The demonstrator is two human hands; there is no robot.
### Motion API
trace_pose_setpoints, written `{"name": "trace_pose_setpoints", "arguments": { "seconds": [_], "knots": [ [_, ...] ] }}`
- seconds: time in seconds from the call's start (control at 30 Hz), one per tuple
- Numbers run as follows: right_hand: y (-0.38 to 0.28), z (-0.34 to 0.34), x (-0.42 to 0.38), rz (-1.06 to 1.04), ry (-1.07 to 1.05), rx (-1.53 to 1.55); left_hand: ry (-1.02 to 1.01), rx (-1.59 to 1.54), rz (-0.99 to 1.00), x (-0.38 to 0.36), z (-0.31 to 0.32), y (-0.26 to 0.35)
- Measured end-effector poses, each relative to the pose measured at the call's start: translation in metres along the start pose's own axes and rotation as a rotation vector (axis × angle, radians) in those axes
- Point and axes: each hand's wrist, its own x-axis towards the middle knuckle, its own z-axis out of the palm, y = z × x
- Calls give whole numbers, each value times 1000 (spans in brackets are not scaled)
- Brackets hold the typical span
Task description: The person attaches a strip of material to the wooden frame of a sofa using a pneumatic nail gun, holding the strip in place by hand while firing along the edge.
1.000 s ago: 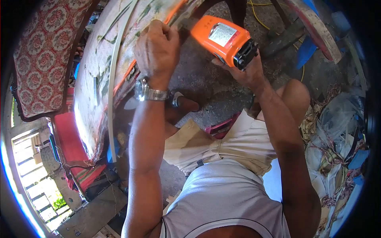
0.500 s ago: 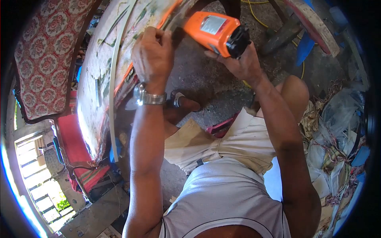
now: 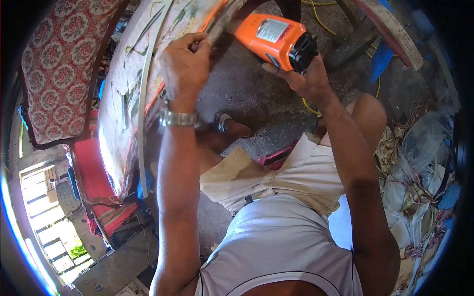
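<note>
My left hand [image 3: 185,69], with a metal watch on its wrist, is closed in a pinch at the edge of a worn, padded pale cover [image 3: 116,84]. An orange strip [image 3: 214,16] runs along that edge and passes behind the fingers. What the fingertips pinch is hidden. My right hand [image 3: 308,79] is wrapped around the handle of an orange power tool [image 3: 273,37] with a black rear end and a label. The tool's blurred nose points left, close to the padded edge. A narrow light strip [image 3: 148,69] lies lengthwise across the cover.
A red floral upholstered panel [image 3: 61,74] stands at the left, above a red seat [image 3: 94,167]. Yellow cord [image 3: 323,24] lies on the concrete floor [image 3: 247,98]. Plastic bags and scraps [image 3: 419,158] are heaped at the right. A reddish wooden piece [image 3: 390,29] is at upper right.
My left hand has shifted slightly left and stays pinched. The orange tool and my right hand have moved slightly to the right.
</note>
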Motion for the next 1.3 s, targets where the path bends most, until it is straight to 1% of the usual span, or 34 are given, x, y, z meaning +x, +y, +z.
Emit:
{"name": "trace_pose_setpoints", "arguments": {
  "seconds": [0.03, 0.13, 0.2, 0.23, 0.3, 0.33, 0.37, 0.43, 0.5, 0.6, 0.73, 0.8, 0.9, 1.0, 1.03, 1.1, 1.13, 1.17, 1.3],
  "knots": [
    [3, 1, -1, -17, -24, -8, 54, 91, 120, -1, 5, -9],
    [9, 0, -5, -39, -104, -27, 135, 92, 284, -4, 13, -20],
    [10, -3, -9, -17, -164, -36, 142, 149, 329, -7, 14, -20],
    [11, -2, -9, -14, -162, -38, 144, 177, 352, -8, 14, -18],
    [13, 1, -11, -8, -162, -42, 192, 249, 467, -11, 14, -16],
    [14, 3, -11, -86, -134, -92, 216, 287, 524, -11, 13, -15],
    [15, 5, -11, -165, -105, -141, 210, 282, 516, -12, 13, -15],
    [16, 7, -11, -227, -97, -184, 196, 276, 498, -12, 14, -15],
    [15, 7, -9, -194, -138, -171, 194, 289, 512, -12, 12, -14],
    [24, 12, -11, -23, -186, -1, 183, 284, 505, -13, 10, -12],
    [7, 16, -6, -24, -151, -119, 187, 249, 522, -13, 10, -12],
    [3, 18, -8, -15, -136, -204, 164, 281, 527, -11, 9, -16],
    [1, 10, -9, 93, -119, -103, 165, 320, 494, -23, 6, -13],
    [-26, 0, -13, 235, 4, 87, 172, 332, 390, -47, 3, -10],
    [-32, 3, -14, 206, 118, 267, 186, 330, 365, -56, 4, -14],
    [-35, -4, -23, 228, 164, 175, 188, 373, 321, -75, 3, -13],
    [-36, -8, -26, 235, 187, 129, 189, 344, 318, -82, 7, -10],
    [-37, -8, -29, 328, 227, 209, 191, 315, 315, -88, 11, -9],
    [-45, -6, -39, 465, 307, 189, 176, 293, 262, -95, 24, -2]
  ]
}}
